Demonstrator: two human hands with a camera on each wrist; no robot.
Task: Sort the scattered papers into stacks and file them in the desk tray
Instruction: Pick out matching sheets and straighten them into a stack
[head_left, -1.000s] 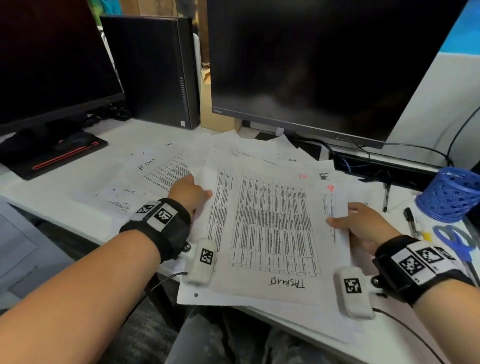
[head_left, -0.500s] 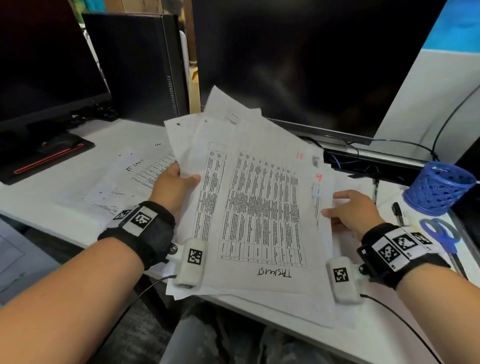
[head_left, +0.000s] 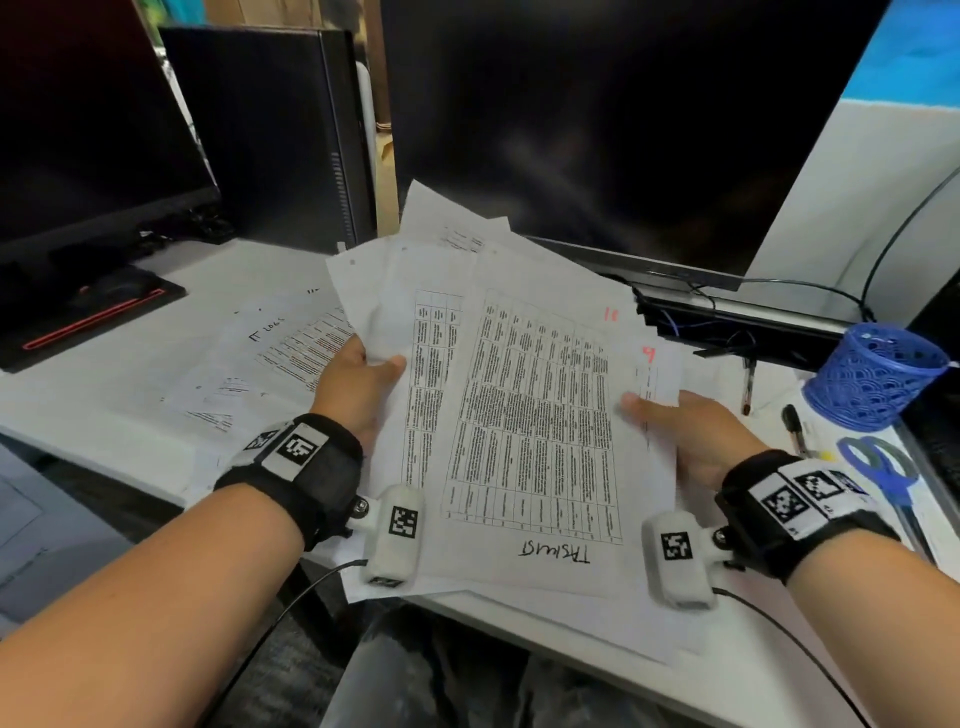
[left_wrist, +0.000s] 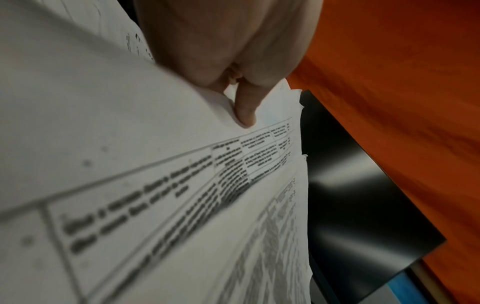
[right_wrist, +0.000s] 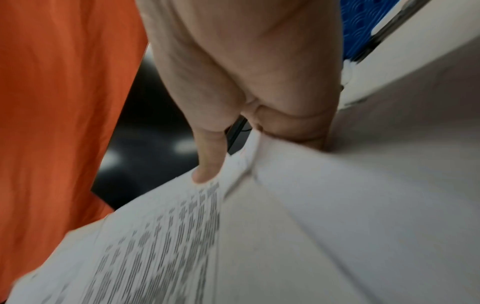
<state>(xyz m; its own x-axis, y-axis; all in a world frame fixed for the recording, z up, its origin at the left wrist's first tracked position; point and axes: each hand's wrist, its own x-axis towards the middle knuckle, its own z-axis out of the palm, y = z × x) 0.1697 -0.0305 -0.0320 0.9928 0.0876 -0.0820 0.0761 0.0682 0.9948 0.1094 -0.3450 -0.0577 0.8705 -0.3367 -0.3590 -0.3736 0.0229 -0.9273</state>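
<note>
Now two hands, left grip (head_left: 358, 382) and right grip (head_left: 691, 431), each clamped on one fanned sheaf of papers (head_left: 524, 415).

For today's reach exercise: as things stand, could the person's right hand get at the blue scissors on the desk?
Probably not yet. The right hand grips the paper stack together with the left hand; the blue scissors lie uncovered just beside that wrist, so releasing its grip should free the way.

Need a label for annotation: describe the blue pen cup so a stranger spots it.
Start at the big dark monitor and follow its base right. The blue pen cup stands upright at the desk's right edge, above the scissors. It is the only perforated mesh container.
</note>
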